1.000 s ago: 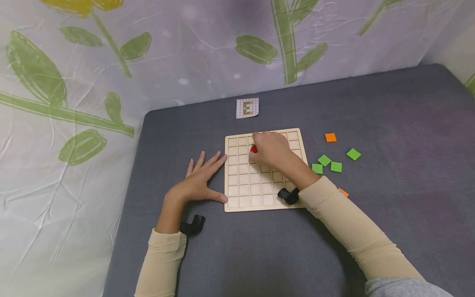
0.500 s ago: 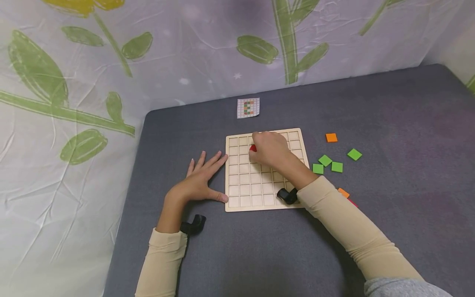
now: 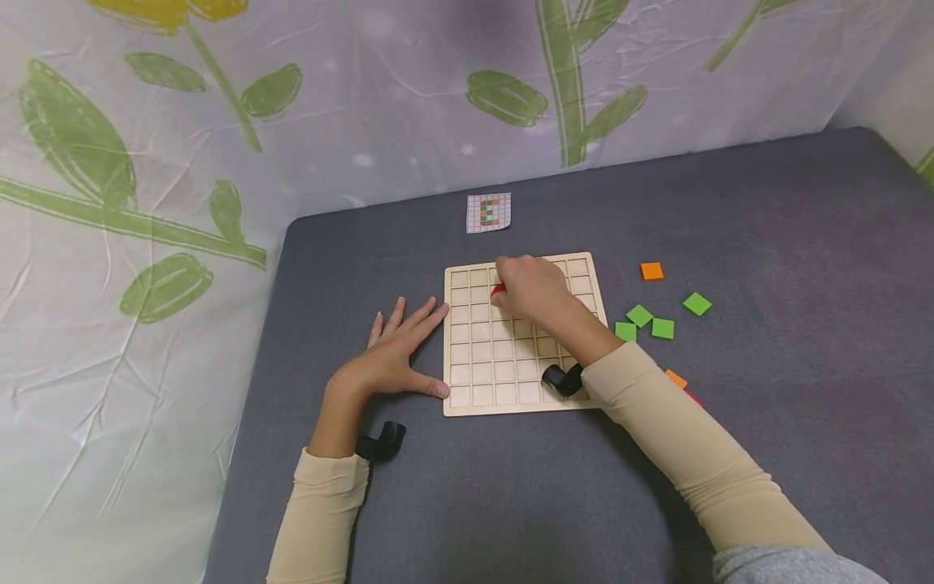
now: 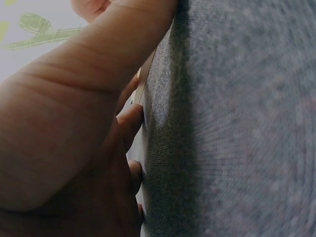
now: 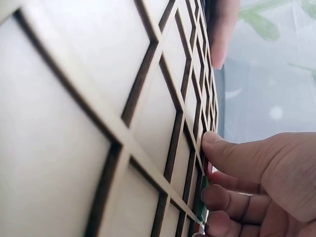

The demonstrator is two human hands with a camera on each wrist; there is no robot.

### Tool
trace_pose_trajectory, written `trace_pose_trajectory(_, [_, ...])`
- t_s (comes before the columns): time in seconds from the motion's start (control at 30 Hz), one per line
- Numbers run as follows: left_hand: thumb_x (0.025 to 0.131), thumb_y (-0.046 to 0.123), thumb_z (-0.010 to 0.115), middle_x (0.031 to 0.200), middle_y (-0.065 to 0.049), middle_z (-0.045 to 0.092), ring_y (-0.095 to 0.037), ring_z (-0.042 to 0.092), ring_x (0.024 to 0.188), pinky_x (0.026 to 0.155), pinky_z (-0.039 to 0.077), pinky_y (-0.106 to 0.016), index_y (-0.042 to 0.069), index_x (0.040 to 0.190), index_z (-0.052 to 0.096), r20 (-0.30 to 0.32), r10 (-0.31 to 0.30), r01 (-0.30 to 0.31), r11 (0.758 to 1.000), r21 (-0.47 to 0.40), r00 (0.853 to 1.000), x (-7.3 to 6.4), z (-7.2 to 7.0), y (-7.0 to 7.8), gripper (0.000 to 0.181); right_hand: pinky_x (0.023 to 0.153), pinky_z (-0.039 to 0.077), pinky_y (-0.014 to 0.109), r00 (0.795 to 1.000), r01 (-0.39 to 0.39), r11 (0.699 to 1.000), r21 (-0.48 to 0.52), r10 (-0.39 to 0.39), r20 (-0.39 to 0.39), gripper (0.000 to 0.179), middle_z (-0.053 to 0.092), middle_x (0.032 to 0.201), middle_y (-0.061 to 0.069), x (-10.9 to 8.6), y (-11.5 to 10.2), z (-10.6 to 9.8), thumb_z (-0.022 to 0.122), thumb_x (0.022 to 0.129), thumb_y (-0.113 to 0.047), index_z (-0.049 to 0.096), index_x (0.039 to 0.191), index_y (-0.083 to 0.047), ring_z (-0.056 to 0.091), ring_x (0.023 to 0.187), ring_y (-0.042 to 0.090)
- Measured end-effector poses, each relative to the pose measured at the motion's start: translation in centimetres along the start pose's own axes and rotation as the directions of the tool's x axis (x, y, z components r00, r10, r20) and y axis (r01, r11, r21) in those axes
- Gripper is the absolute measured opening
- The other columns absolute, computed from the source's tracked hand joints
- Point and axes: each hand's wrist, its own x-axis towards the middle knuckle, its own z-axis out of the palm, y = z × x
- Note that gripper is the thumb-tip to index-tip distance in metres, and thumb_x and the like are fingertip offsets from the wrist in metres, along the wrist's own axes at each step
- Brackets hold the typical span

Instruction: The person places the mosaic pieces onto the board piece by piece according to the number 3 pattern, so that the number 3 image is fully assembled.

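Note:
A light wooden grid board [image 3: 481, 373] lies on the dark grey table. My right hand [image 3: 536, 290] is over its upper part, with thumb and fingers pinching a red tile [image 3: 498, 289]. In the right wrist view the red tile [image 5: 208, 165] shows between thumb and forefinger, close to the grid. A green tile [image 5: 204, 197] sits in the board just under those fingertips. My left hand [image 3: 390, 357] lies with fingers spread, thumb and forefinger touching the board's left edge. The right hand hides several upper cells in the head view.
Several green tiles [image 3: 662, 328] and an orange tile [image 3: 652, 271] lie right of the board. Another orange tile [image 3: 676, 379] and a red tile [image 3: 694, 397] peek out beside the right sleeve. Behind the board lies a small card [image 3: 489, 212] with a coloured grid pattern.
The red tile in my right hand shows as a thinner sliver than before. The right forearm has shifted very slightly left, uncovering a red tile's edge. My left hand holds still.

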Motion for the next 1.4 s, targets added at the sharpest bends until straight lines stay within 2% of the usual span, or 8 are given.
trace_pose_trajectory(0.23, [0.063,0.059,0.089,0.168,-0.001,0.011,-0.035,-0.012,0.151,0.115,-0.012,-0.060,0.027,0.163,0.018,0.001,0.002,-0.002,1.000,-0.001,1.000,0.0,0.0,0.0,0.127,0.059,0.045,0.041,1.000,0.012,1.000,0.029,-0.012,-0.010,0.020,0.062,0.076,0.003,0.0,0.1,0.1,0.077,0.088,-0.021,0.059,0.083,-0.012,0.058,0.073,0.024])
trace_pose_trajectory(0.37, [0.062,0.060,0.089,0.168,-0.001,0.011,-0.035,-0.012,0.151,0.115,-0.013,-0.059,0.028,0.163,0.018,0.001,0.001,-0.001,1.000,-0.006,1.000,0.0,0.0,-0.1,0.127,0.057,0.043,0.038,0.999,0.041,0.999,0.032,-0.040,-0.016,0.015,0.060,0.073,0.002,0.1,-0.1,0.1,0.070,0.087,-0.007,0.060,0.079,-0.014,0.054,0.072,0.022])
trace_pose_trajectory(0.5, [0.062,0.060,0.089,0.168,-0.001,0.011,-0.035,-0.013,0.151,0.115,-0.013,-0.059,0.028,0.163,0.018,-0.003,0.001,-0.001,1.000,-0.007,1.000,0.0,0.1,-0.1,0.127,0.054,0.040,0.035,0.998,0.063,0.998,0.022,-0.063,-0.023,0.019,0.057,0.070,0.002,0.0,-0.4,0.1,0.062,0.085,0.001,0.058,0.074,-0.014,0.051,0.068,0.020])
trace_pose_trajectory(0.6, [0.062,0.060,0.089,0.168,-0.001,0.011,-0.035,-0.013,0.151,0.115,-0.013,-0.059,0.027,0.163,0.018,-0.003,0.002,-0.002,1.000,-0.008,1.000,0.0,0.1,0.0,0.127,0.054,0.041,0.036,0.998,0.060,0.998,0.003,-0.060,-0.023,0.019,0.057,0.070,0.002,-0.2,-0.6,0.0,0.060,0.085,0.002,0.061,0.074,-0.014,0.050,0.067,0.020])
trace_pose_trajectory(0.83, [0.062,0.060,0.089,0.168,0.000,0.011,-0.034,-0.013,0.151,0.115,-0.013,-0.058,0.029,0.163,0.018,0.003,-0.002,0.003,1.000,-0.013,1.000,0.0,0.0,0.2,0.127,0.052,0.052,0.042,0.997,0.069,0.984,-0.166,-0.065,0.033,0.020,0.067,0.078,0.006,-1.1,-1.4,-0.1,0.058,0.097,-0.004,0.073,0.087,-0.013,0.058,0.066,0.021])
trace_pose_trajectory(1.13, [0.062,0.061,0.089,0.168,0.001,0.010,-0.033,-0.014,0.151,0.115,-0.014,-0.058,0.029,0.163,0.017,0.005,-0.008,0.008,1.000,-0.005,1.000,-0.1,0.0,0.0,0.128,0.048,0.052,0.042,0.998,0.055,0.985,-0.165,-0.048,0.048,0.028,0.070,0.081,0.006,-2.4,-1.5,-0.3,0.056,0.095,0.000,0.079,0.097,-0.017,0.059,0.065,0.021])
trace_pose_trajectory(1.23, [0.061,0.062,0.089,0.168,0.002,0.009,-0.032,-0.015,0.151,0.115,-0.014,-0.057,0.031,0.163,0.016,0.007,-0.015,0.015,1.000,0.001,1.000,0.0,0.0,0.0,0.128,0.046,0.050,0.041,0.997,0.070,0.985,-0.158,-0.066,0.026,0.029,0.069,0.078,0.006,-2.9,-1.3,-0.4,0.057,0.092,0.002,0.078,0.093,-0.017,0.058,0.063,0.022])
trace_pose_trajectory(1.4, [0.062,0.063,0.088,0.168,0.004,0.008,-0.030,-0.015,0.151,0.115,-0.014,-0.056,0.032,0.163,0.015,0.011,-0.020,0.020,1.000,0.005,1.000,0.1,0.1,-0.1,0.128,0.044,0.047,0.040,0.996,0.085,0.985,-0.152,-0.087,-0.006,0.023,0.062,0.068,0.004,-3.9,-0.9,-0.5,0.060,0.093,-0.001,0.071,0.078,-0.015,0.054,0.059,0.021])
